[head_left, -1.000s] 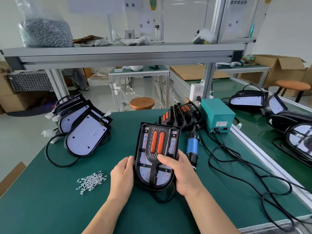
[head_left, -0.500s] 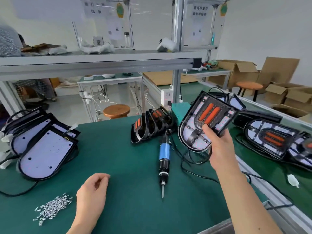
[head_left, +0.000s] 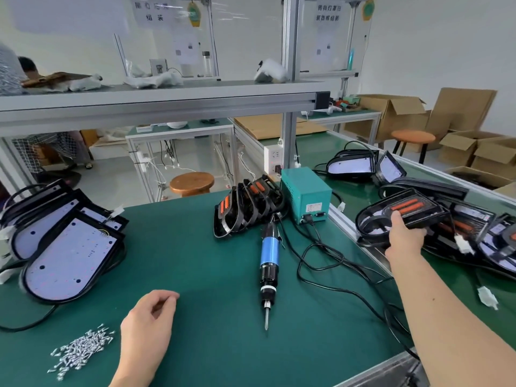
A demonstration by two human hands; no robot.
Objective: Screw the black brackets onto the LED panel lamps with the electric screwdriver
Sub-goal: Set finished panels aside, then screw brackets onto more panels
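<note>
My right hand (head_left: 403, 237) grips an assembled lamp (head_left: 396, 216), black bracket with two orange strips on top, stretched out over the neighbouring bench at the right, just above a pile of finished lamps (head_left: 480, 233). My left hand (head_left: 148, 322) hovers loosely curled and empty over the green mat. The electric screwdriver (head_left: 268, 263), blue-banded, lies in the middle with its bit pointing toward me. A row of black brackets (head_left: 248, 208) stands behind it. Bare LED panels (head_left: 64, 255) are stacked at the left. Loose screws (head_left: 81, 347) lie near the front left.
A teal power box (head_left: 305, 194) sits behind the screwdriver, with black cables (head_left: 329, 263) looping across the mat's right side. An aluminium rail (head_left: 346, 224) separates the two benches. A shelf (head_left: 167, 101) runs overhead. Stools and cardboard boxes stand beyond.
My right hand has carried the assembled lamp from the mat's centre to the right, lowering it toward the pile. My left hand let go and stayed over the mat.
</note>
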